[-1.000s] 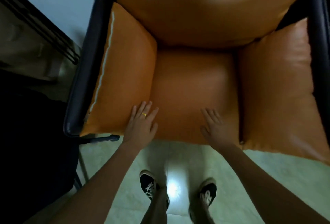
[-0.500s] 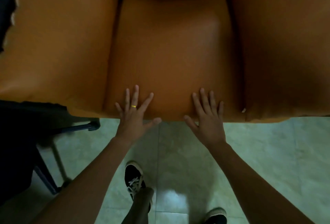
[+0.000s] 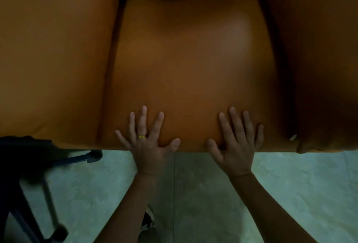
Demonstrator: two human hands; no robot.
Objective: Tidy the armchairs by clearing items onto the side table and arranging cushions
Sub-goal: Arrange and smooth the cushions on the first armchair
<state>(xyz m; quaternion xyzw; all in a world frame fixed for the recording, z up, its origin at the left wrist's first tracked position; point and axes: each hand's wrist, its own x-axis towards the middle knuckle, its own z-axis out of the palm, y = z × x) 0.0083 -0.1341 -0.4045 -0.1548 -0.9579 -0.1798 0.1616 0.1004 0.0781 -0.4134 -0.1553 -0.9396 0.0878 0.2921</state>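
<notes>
An orange leather armchair fills the upper view. Its seat cushion (image 3: 193, 64) lies in the middle, between a left arm cushion (image 3: 54, 58) and a right arm cushion (image 3: 319, 58). My left hand (image 3: 147, 142), with a gold ring, rests flat on the seat cushion's front edge, fingers spread. My right hand (image 3: 236, 146) lies flat beside it on the same front edge, fingers also spread. Neither hand holds anything. The back cushion shows only as a sliver at the top.
Pale green floor tiles (image 3: 193, 194) lie below the chair's front. A black metal frame with legs (image 3: 48, 184) stands at the lower left, close to the left arm cushion. My shoe (image 3: 148, 223) peeks out under my left forearm.
The view has closed in on the seat and tipped down. Both hands have slid onto the seat cushion's front edge and spread flat; they lie a little further apart than before.
</notes>
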